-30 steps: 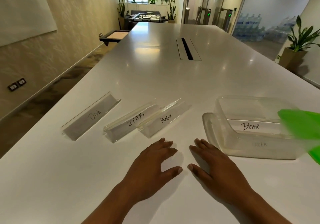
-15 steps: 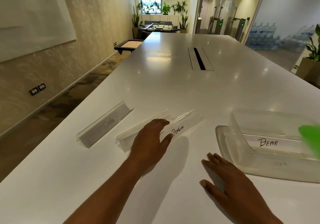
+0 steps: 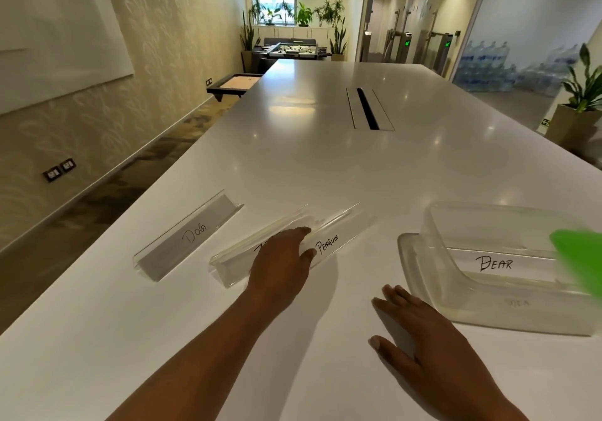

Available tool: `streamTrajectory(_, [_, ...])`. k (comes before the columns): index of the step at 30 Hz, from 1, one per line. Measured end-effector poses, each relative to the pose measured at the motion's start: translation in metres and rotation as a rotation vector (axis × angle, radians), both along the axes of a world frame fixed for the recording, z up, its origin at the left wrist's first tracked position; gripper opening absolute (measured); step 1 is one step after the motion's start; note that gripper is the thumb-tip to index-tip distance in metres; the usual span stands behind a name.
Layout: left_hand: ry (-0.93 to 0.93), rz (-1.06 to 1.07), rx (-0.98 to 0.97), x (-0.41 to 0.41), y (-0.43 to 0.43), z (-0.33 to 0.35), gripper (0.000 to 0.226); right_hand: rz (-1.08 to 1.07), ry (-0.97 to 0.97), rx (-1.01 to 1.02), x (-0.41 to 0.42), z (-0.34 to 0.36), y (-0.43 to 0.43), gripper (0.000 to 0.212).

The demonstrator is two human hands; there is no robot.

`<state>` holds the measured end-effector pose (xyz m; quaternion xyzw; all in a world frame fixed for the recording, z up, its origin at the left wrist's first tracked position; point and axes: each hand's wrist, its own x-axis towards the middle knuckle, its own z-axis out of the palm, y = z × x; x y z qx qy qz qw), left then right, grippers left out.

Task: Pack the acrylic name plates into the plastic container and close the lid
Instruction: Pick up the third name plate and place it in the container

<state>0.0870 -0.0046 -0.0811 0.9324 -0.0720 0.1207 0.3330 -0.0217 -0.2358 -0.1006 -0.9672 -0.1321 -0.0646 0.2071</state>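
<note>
Bench: plastic container right, Bear plate inside. Dog plate, Penguin plate lie outside. My left grip rests fingers-straight on middle plate, not yet clasping; right grip flat, empty. Pinch long edges, lift level.

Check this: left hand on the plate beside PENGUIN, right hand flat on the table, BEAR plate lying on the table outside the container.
Wrong on one count: the head view shows the BEAR plate inside the plastic container, not outside it. The left hand and right hand are as you say.
</note>
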Motion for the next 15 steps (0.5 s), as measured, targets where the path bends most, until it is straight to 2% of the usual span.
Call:
streamTrajectory(7, [0.05,0.058,-0.136,-0.0005,-0.0001,0.0007,0.038,-0.002,0.01,-0.014,0.0018,-0.0017,-0.0016,0.064])
streamTrajectory(15, [0.013,0.035,-0.182,-0.0071,0.0063,0.0099,0.034,-0.001,-0.005,0.004,0.0014,-0.0024,-0.0021,0.065])
